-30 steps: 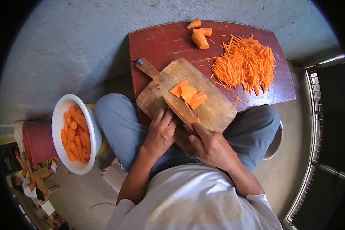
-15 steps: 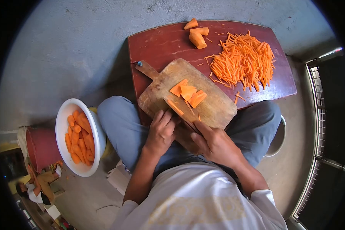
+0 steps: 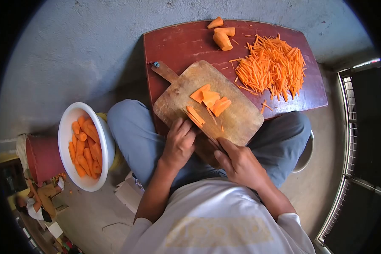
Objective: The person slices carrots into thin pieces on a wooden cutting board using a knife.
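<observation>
My right hand (image 3: 240, 164) is closed around the handle of a knife, whose narrow blade (image 3: 204, 132) lies edge-on across the near side of the wooden cutting board (image 3: 237, 114). Close to the blade's left side, my left hand (image 3: 180, 143) has its fingers curled down at the board's edge; what they press on is hidden. Thin carrot sticks (image 3: 195, 116) lean along the blade's far side. Beyond them, flat carrot slices (image 3: 211, 98) sit mid-board. The board rests partly on a red table (image 3: 190, 48) and reaches over my lap.
A big heap of carrot sticks (image 3: 275, 67) covers the table's right part. Thick carrot chunks (image 3: 222, 39) lie near the back edge. To my left stands a white basin (image 3: 108, 139) of peeled carrots (image 3: 86, 148). A red bucket (image 3: 44, 158) and a seated person (image 3: 38, 203) are farther left.
More carrot sticks now lie against the knife's far side. Both hands stay in nearly the same place on the board. The whole view has shifted slightly.
</observation>
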A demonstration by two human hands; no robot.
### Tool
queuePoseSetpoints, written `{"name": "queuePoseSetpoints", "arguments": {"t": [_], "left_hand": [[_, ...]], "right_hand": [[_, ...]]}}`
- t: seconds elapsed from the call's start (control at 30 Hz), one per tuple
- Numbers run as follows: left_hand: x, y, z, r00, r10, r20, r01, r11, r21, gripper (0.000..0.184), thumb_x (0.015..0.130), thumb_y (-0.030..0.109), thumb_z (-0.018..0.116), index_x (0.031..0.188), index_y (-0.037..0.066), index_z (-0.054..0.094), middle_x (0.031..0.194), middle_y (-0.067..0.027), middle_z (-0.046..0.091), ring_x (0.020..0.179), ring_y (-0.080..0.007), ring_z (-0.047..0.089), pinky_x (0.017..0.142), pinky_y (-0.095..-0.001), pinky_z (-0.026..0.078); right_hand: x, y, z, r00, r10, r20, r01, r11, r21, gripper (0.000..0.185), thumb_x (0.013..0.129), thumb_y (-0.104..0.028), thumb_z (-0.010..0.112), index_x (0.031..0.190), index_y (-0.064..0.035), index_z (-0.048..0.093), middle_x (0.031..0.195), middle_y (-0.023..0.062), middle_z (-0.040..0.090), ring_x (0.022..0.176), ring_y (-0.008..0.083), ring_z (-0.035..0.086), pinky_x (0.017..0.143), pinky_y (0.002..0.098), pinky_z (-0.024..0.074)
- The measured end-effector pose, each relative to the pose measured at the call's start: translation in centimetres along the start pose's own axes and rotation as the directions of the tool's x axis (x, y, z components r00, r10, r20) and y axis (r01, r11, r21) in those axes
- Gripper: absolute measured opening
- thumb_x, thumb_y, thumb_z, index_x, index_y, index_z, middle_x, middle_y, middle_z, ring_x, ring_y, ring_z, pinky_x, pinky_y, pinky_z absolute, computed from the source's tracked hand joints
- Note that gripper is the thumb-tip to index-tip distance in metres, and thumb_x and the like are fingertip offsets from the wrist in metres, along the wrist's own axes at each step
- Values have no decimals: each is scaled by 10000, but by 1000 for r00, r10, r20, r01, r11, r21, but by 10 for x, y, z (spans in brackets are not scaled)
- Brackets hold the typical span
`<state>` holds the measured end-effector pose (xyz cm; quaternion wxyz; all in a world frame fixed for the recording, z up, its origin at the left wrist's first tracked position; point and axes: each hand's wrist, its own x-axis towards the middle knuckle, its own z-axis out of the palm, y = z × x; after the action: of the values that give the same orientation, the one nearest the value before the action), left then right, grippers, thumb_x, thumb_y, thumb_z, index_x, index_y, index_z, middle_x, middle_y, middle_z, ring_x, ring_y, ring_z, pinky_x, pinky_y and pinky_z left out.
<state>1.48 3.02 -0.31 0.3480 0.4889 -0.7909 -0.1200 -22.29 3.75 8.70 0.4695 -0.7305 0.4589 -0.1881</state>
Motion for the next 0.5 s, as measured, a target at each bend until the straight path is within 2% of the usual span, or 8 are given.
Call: {"name": "queuePoseSetpoints", "arguments": {"t": [0.1, 0.27, 0.4, 0.5], "left_hand": [[1, 0, 1, 1000, 3, -14, -3, 1000, 2, 239, 784, -42, 680, 1021, -36, 715, 1047, -208, 640, 1004, -451, 609, 915, -553, 557], [2, 1, 1, 998, 32, -57, -32, 999, -5, 223, 783, -47, 681, 1003, -34, 707, 1021, -196, 629, 981, -440, 603, 894, -548, 553], [-1, 0, 1, 1000, 5, -7, -5, 1000, -18, 268, 761, -56, 696, 1028, -41, 716, 1041, -198, 642, 1002, -445, 610, 909, -547, 557], [2, 1, -5, 1000, 16, -4, -16, 1000, -17, 298, 740, -63, 708, 1037, -44, 721, 1082, -202, 664, 1030, -448, 619, 929, -544, 563]], "right_hand": [[24, 5, 6, 999, -20, 36, 23, 998, -63, 294, 1122, -173, 655, 1344, 20, 637, 907, 309, 720, 869, 520, 741, 762, 552, 576], [2, -4, -3, 1000, -5, 23, 5, 1000, 12, 246, 1120, -178, 664, 1255, 25, 624, 861, 319, 702, 822, 541, 714, 728, 577, 556], [20, 1, 5, 999, -44, 7, 45, 998, -45, 233, 1118, -179, 672, 1210, 27, 616, 848, 326, 694, 805, 554, 699, 717, 591, 547], [15, -3, 1, 998, -60, -2, 60, 998, 22, 228, 1118, -177, 670, 1197, 30, 615, 859, 334, 694, 813, 556, 698, 722, 596, 545]]}}
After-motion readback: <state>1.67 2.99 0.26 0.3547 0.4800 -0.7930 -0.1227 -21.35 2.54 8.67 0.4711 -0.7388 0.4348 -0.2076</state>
